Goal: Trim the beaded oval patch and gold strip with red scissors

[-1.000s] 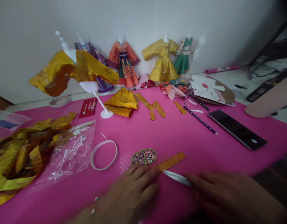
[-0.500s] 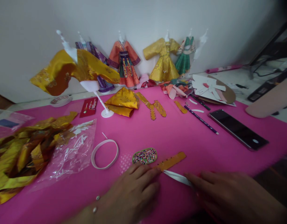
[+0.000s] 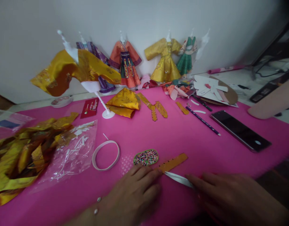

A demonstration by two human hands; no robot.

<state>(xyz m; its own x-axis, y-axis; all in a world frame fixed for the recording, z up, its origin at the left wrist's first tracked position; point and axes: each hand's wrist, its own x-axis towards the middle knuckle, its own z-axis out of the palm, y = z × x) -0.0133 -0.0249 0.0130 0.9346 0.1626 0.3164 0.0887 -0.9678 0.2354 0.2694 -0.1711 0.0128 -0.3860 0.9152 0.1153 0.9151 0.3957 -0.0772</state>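
My left hand [image 3: 137, 194], fingers bent, pins the left end of a mustard-yellow fabric strip [image 3: 175, 162] to the table; its grip underneath is partly hidden. Small dark dots run along the strip's upper edge. In my right hand [image 3: 231, 197] are pale, pointed tweezers [image 3: 178, 179], their tips together at the strip's lower edge near my left fingertips. A bit of red shows under the right hand, where the tool's rear is covered. Just beyond my left fingers lies an oval tray of multicoloured beads [image 3: 146, 157].
A roll of white tape [image 3: 106, 155] and a plastic bag [image 3: 71, 153] with yellow scraps [image 3: 24, 157] lie left. A phone [image 3: 239, 130] and purple pencil [image 3: 202, 121] are right. More yellow strips [image 3: 154, 113] and a doll stand [image 3: 108, 114] stand farther back, before several dressed mannequins [image 3: 125, 62].
Hardly anything differs. The whole view has shifted very slightly, while both hands, the tweezers and the strip keep the same arrangement.
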